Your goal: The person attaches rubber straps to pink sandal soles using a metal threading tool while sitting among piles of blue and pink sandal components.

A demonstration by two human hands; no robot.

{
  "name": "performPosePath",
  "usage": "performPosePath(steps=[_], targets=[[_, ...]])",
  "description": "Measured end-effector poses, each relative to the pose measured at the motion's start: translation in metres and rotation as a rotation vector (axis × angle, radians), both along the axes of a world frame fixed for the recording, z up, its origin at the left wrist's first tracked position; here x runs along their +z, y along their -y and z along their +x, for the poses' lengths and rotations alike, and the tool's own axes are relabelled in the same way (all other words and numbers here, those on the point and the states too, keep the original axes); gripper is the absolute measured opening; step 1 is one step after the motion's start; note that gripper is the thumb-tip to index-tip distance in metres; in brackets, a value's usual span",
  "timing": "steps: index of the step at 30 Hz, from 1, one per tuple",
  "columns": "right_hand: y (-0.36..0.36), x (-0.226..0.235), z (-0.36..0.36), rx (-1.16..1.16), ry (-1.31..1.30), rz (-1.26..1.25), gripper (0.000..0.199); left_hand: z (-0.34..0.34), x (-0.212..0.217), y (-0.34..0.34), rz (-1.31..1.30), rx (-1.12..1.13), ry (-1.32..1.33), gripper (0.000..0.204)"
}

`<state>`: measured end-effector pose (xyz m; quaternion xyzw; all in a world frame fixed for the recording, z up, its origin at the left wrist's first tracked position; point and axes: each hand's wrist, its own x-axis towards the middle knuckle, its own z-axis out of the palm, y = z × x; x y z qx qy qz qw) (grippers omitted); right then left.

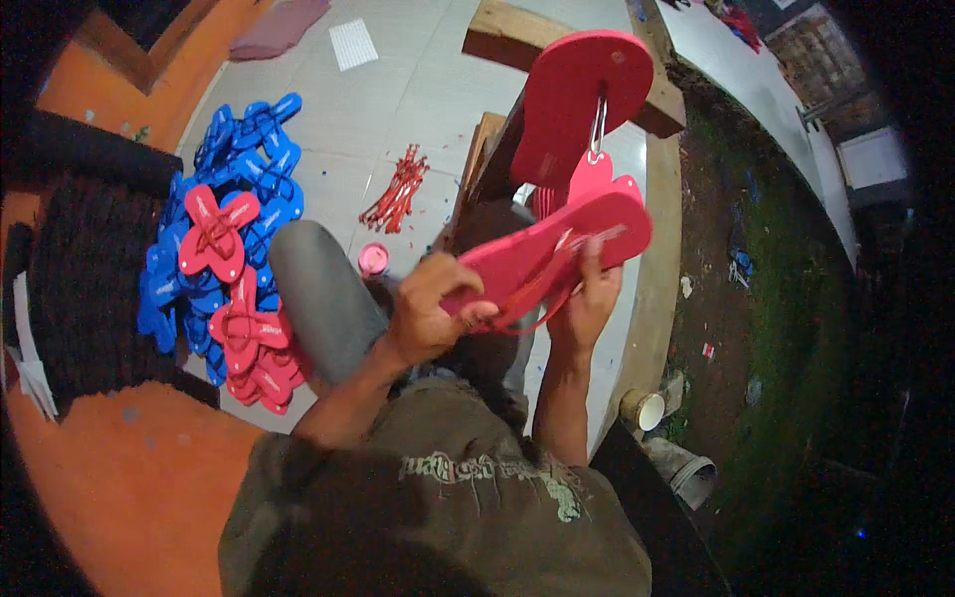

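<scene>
Between my two hands is a pink-red flip-flop (553,247) with a red strap, tilted over my lap. My left hand (434,306) has its fingers closed on the near-left end of the sole. The other end is gripped by my right hand (587,298), its thumb lying on top of the sole and its fingers mostly hidden underneath. Just beyond, a pink-red sole (582,85) stands at the wooden stand (517,32), with a looped metal tool (597,134) in front of it. More pink pieces (595,177) show partly behind the flip-flop I hold.
Left of my knee (323,284) lies a heap of blue flip-flops (282,184), with several pink-red flip-flops (239,328) on and beside it. Red straps (398,194) lie bundled on the tiled floor near a small pink round container (373,260). An orange wall (109,478) stands at left.
</scene>
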<state>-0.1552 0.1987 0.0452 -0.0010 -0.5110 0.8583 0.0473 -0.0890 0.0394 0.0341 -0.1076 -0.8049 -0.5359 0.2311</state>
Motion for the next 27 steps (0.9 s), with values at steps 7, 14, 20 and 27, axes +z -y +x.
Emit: performPosePath(steps=[7,14,20,27], targets=[[0.008,-0.030,-0.005,-0.009,0.117,-0.457,0.033,-0.004,-0.028,0.012,0.521,0.010,0.565,0.037],[0.022,-0.027,0.000,0.242,-0.827,1.204,0.048,-0.015,-0.012,0.076,0.046,-0.025,0.657,0.038],[0.062,-0.069,-0.032,0.093,-0.467,0.982,0.042,-0.025,-0.004,0.116,0.033,0.222,0.525,0.040],[0.086,-0.335,-0.012,0.017,-0.268,1.457,0.034,-0.039,-0.025,0.176,-0.340,0.482,0.537,0.036]])
